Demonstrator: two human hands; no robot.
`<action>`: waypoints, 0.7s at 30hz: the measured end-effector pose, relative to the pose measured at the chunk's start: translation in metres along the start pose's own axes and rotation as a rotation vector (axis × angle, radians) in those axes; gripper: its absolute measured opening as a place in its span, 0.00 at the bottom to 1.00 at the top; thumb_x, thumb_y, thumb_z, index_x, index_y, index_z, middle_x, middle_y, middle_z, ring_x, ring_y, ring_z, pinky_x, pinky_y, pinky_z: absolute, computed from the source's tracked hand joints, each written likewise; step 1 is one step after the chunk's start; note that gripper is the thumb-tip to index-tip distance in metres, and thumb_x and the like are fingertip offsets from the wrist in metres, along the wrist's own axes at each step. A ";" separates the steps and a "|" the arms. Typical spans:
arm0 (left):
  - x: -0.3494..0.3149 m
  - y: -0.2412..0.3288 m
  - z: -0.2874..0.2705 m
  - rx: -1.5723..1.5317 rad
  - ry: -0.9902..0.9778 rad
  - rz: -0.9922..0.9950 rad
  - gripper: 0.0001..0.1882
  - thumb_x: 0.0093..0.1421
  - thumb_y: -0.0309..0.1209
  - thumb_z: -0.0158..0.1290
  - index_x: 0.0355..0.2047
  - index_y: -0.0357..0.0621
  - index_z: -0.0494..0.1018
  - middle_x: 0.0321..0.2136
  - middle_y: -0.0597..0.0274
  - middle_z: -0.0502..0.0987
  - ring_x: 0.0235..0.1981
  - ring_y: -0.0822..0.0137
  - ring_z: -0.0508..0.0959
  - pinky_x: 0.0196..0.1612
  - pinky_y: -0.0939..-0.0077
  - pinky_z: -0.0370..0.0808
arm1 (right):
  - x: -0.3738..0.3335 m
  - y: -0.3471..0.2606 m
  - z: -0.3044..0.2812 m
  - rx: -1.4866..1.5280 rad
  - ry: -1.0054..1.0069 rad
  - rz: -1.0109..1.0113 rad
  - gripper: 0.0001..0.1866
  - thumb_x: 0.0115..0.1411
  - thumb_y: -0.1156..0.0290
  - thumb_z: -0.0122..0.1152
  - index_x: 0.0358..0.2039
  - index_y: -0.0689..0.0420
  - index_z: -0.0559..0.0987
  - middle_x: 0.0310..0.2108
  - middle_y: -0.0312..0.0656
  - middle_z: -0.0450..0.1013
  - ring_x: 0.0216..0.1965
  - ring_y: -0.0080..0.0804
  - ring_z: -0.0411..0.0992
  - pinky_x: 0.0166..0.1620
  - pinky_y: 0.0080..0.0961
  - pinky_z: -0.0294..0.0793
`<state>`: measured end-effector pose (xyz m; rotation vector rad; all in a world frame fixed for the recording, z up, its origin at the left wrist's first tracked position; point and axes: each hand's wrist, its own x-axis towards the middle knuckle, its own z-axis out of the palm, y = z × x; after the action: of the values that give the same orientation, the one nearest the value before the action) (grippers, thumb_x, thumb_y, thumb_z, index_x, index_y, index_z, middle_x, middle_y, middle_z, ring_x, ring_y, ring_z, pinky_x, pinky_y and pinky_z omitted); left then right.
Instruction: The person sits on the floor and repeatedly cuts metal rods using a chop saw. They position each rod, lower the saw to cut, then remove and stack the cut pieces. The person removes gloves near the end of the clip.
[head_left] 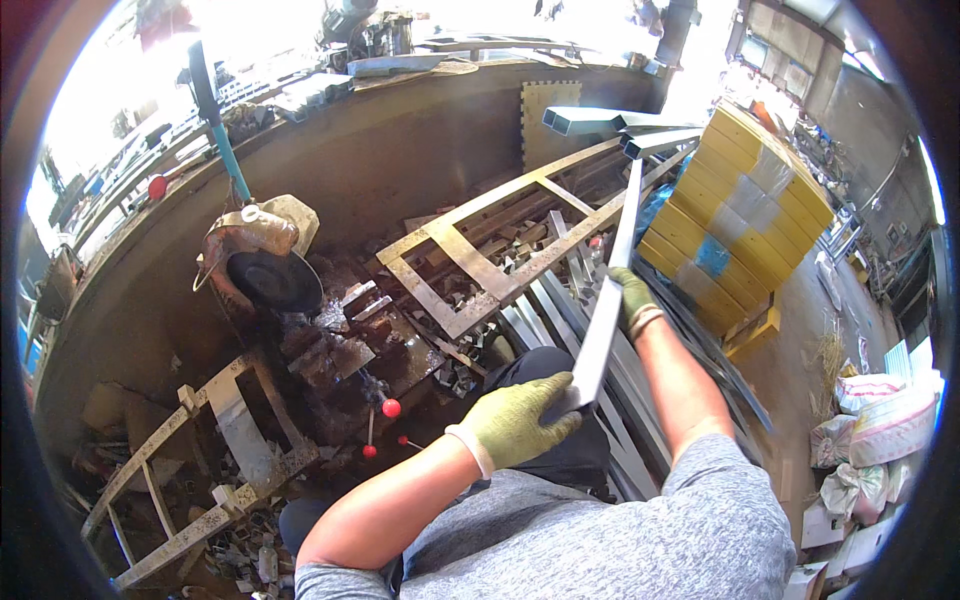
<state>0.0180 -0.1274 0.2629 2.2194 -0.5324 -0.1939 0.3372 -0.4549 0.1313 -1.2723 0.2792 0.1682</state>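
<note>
A long, pale metal profile point(608, 330) runs away from my body toward the back right. My left hand point(515, 420), in a yellow-green glove, is closed around its near end. Farther along, my gloved right hand point(633, 298) grips the same profile from its right side. To the left stands a cut-off saw point(270, 270) with a dark round disc and a teal lever point(230, 165). Below it lies a work surface covered with metal offcuts, with a clamp carrying red-knobbed handles point(390, 408).
A rusty metal frame point(480, 265) extends to the back right; another frame point(160, 515) lies at lower left. Yellow stacked boxes point(735, 220) stand at right, near square tubes point(585, 120). Several metal lengths point(575, 330) lie beneath my right arm. White sacks point(890, 425) sit far right.
</note>
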 end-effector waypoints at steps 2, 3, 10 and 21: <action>-0.003 -0.003 0.012 0.017 0.061 0.124 0.38 0.77 0.50 0.68 0.79 0.42 0.76 0.68 0.39 0.86 0.67 0.39 0.87 0.69 0.51 0.85 | -0.003 -0.014 -0.062 -0.218 0.066 0.018 0.16 0.70 0.57 0.77 0.45 0.59 0.90 0.32 0.45 0.83 0.30 0.43 0.82 0.42 0.46 0.85; -0.006 -0.007 0.015 0.004 0.084 0.142 0.37 0.76 0.47 0.69 0.78 0.41 0.76 0.68 0.41 0.86 0.66 0.43 0.89 0.69 0.52 0.86 | -0.008 -0.018 -0.093 -0.321 0.120 0.080 0.17 0.70 0.55 0.78 0.42 0.58 0.91 0.32 0.46 0.84 0.30 0.44 0.83 0.42 0.46 0.85; -0.035 -0.058 0.005 -0.071 0.259 0.055 0.34 0.76 0.43 0.69 0.77 0.44 0.77 0.63 0.42 0.89 0.64 0.45 0.90 0.68 0.56 0.86 | -0.080 0.016 -0.232 -1.178 0.182 -0.120 0.39 0.60 0.48 0.83 0.60 0.69 0.88 0.52 0.64 0.90 0.54 0.57 0.90 0.62 0.47 0.87; -0.067 -0.150 0.037 -0.264 0.313 -0.298 0.31 0.77 0.36 0.69 0.75 0.35 0.79 0.65 0.42 0.89 0.67 0.54 0.90 0.72 0.62 0.83 | -0.256 0.191 -0.342 -1.412 0.253 0.224 0.52 0.55 0.49 0.85 0.73 0.69 0.77 0.66 0.72 0.82 0.70 0.68 0.82 0.75 0.50 0.80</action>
<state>-0.0067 -0.0383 0.1221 2.0088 -0.0024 -0.0628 0.0009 -0.7201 -0.0586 -2.6718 0.5602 0.4362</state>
